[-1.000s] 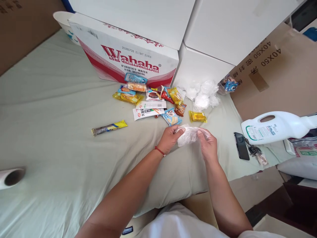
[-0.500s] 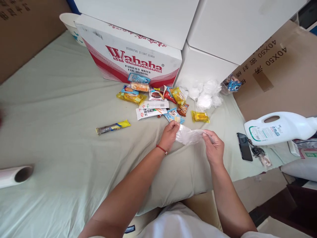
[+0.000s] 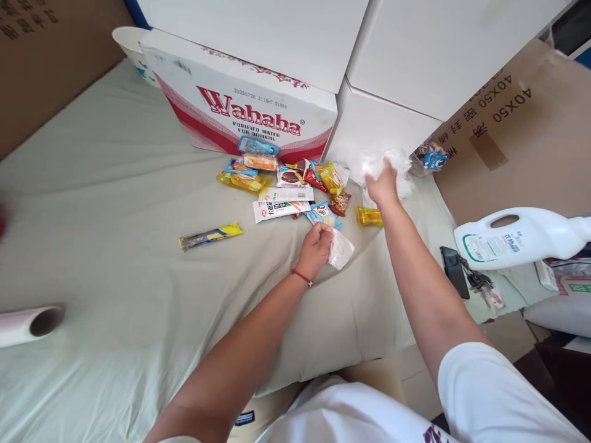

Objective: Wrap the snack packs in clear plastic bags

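Observation:
My left hand [image 3: 316,249] is closed on a small, clear plastic bag [image 3: 341,249], whose free end sticks out to the right. Farther away, my right hand [image 3: 384,183] reaches over a heap of crumpled clear plastic bags [image 3: 364,161], thumb and fingers apart; its fingertips touch or nearly touch the heap. Just beyond my left hand lies a light-blue snack packet [image 3: 323,213]. A yellow-wrapped snack [image 3: 368,216] sits partly behind my right wrist. White snack packets [image 3: 282,211] and a pile of wrapped snacks [image 3: 290,176] lie to the left of the bags.
A Wahaha carton [image 3: 249,104] stands behind the snacks. One long snack bar [image 3: 211,235] lies apart at left, with a white roll [image 3: 28,325] farther left. At right are a detergent bottle [image 3: 517,239], a black phone [image 3: 455,271] and keys [image 3: 480,281].
My right hand has let go of the plastic bag's right end and moved up to the heap of bags. My left hand stays in place, still holding the bag.

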### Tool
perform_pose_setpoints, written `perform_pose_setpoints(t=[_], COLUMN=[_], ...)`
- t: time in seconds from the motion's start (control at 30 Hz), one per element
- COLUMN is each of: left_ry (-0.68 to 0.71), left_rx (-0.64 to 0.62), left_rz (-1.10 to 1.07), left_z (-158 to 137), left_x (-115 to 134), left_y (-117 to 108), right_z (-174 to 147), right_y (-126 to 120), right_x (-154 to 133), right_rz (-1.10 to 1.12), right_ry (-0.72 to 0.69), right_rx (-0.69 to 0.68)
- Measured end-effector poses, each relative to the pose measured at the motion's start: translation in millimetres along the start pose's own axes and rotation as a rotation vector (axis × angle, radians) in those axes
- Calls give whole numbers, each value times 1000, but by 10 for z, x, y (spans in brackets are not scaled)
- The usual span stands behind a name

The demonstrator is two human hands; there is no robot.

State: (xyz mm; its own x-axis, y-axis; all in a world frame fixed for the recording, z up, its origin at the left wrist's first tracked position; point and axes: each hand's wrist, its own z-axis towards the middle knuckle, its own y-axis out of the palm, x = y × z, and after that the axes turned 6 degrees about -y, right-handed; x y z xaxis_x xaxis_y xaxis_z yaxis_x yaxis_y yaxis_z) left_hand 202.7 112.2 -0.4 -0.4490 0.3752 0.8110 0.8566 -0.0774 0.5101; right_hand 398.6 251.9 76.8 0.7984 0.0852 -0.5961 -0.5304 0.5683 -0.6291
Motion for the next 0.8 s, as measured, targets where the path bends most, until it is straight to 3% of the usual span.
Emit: perform_pose_setpoints(t=[0.07,0.17,0.27,0.4,0.5,0.63,0.8], left_ry=[21,51,52,43,9,-125,-171], left_rx=[-15,-23,-9,-59,-73,-145,-349], left_rz=[7,21,30,49,-11,-114,90], left_z=[-1,2,-8,-47,-65,-83,-145], left_x=[7,12,6,-6,22,111,124], left_y=[0,5,22,52,42,-17,-9], right_z=[-131,-721,-1435,-1998,-2078,-2023,-1985], right_y=[11,-266,-574,-641,-590,-589,-549], right_x=[-47,-192,-305,-352,-343,-315,-255], right_rz=[-40,151,386,573,719,890,1001], right_ry=[15,-65,92,395,567,693,762], right_rx=[-89,-138,-224,-300,-314,-129,-34])
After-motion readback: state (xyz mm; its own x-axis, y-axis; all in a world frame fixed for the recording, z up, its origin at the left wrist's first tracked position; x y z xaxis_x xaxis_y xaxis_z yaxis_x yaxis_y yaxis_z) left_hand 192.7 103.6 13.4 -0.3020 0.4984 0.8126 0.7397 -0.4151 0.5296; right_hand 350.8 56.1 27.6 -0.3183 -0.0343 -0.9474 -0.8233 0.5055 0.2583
